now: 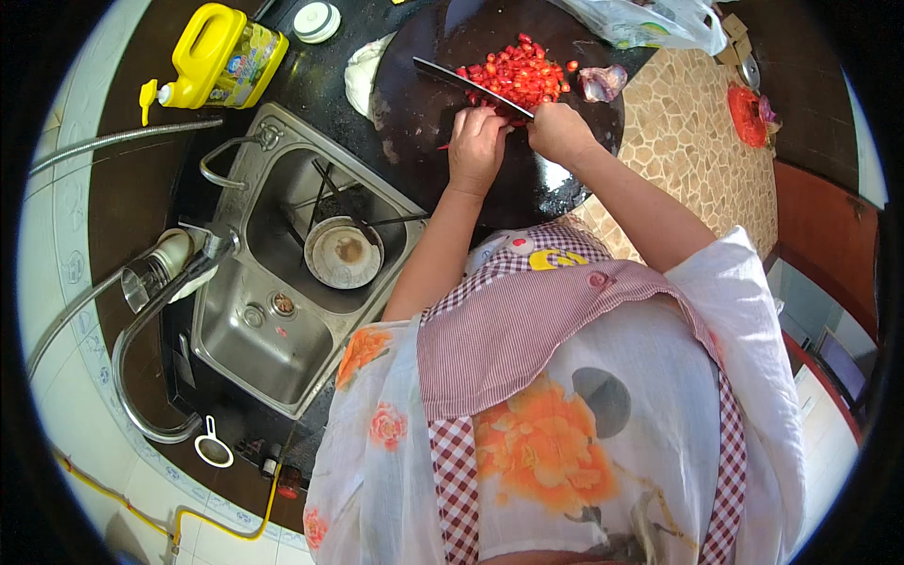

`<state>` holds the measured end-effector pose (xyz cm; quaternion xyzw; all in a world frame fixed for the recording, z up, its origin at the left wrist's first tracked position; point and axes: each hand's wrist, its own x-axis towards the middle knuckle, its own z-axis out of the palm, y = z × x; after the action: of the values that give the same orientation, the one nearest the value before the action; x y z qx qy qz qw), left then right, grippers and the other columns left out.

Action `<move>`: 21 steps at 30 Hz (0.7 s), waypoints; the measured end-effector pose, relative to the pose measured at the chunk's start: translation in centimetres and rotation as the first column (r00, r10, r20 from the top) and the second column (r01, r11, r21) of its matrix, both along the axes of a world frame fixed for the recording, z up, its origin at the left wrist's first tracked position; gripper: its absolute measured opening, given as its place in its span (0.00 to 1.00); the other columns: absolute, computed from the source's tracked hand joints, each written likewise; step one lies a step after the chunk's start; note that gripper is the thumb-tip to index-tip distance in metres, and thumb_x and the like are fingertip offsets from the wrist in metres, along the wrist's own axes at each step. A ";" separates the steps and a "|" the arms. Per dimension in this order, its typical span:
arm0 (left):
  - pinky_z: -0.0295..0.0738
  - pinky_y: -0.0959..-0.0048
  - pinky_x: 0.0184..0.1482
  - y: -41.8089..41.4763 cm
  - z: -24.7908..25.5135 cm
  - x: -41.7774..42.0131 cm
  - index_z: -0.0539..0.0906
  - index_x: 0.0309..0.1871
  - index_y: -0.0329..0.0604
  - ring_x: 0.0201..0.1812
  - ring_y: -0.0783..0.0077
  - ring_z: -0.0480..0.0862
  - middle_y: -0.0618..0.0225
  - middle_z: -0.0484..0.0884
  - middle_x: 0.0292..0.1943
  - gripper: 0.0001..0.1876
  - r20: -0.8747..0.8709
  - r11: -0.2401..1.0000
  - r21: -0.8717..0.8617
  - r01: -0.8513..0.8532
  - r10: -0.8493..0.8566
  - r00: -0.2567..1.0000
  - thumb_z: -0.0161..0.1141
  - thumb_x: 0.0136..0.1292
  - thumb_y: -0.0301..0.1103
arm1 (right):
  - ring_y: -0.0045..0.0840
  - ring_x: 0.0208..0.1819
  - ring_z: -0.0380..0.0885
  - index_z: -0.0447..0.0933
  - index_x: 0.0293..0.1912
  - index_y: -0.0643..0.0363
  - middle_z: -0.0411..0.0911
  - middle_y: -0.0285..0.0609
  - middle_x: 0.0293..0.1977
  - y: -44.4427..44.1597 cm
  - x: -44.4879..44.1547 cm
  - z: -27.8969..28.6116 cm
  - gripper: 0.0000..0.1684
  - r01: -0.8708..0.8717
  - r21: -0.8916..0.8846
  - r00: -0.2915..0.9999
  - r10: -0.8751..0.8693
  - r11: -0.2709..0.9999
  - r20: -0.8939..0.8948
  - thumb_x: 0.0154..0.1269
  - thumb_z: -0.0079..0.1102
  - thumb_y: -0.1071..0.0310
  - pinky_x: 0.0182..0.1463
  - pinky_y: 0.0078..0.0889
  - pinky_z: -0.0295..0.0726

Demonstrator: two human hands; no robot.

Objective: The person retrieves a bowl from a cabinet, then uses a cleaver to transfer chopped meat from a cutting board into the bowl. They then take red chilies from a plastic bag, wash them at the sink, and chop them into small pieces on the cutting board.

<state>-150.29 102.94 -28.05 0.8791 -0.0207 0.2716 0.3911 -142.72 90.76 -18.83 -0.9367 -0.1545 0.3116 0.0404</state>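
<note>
My right hand [561,134] is closed around the handle of a cleaver [473,86], whose blade points to the upper left. Under the blade's right part, my left hand [478,141] rests with bent fingers on pieces of red chili, partly hidden by the fingers. A heap of chopped red chilies [522,70] lies just beyond the blade on a dark round board [424,141]. One thin red piece [443,147] sits left of my left hand. At the board's right edge lies a reddish-white chunk, perhaps meat or bone [602,83].
Left of the board is a double steel sink [261,339] holding a metal bowl [344,253] and dark utensils. A yellow jug [229,60], a white-lidded jar [316,22] and a white cloth or bag [367,74] stand or lie behind it. A plastic bag [643,21] is at the top right.
</note>
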 end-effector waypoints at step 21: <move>0.75 0.61 0.46 0.0 -0.1 -0.4 0.77 0.27 0.40 0.42 0.55 0.76 0.62 0.78 0.37 0.06 0.019 0.997 0.074 -0.027 0.026 0.999 0.65 0.50 0.23 | 0.48 0.42 0.81 0.83 0.35 0.62 0.81 0.60 0.36 -1.2 -0.9 1.7 0.12 -0.025 0.146 0.998 0.017 0.989 0.054 0.55 0.54 0.68 0.49 0.46 0.80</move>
<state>-150.70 102.93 -28.12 0.8908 -0.0225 0.2836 0.3545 -143.57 89.52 -17.10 -0.9374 -0.1877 0.2751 0.1018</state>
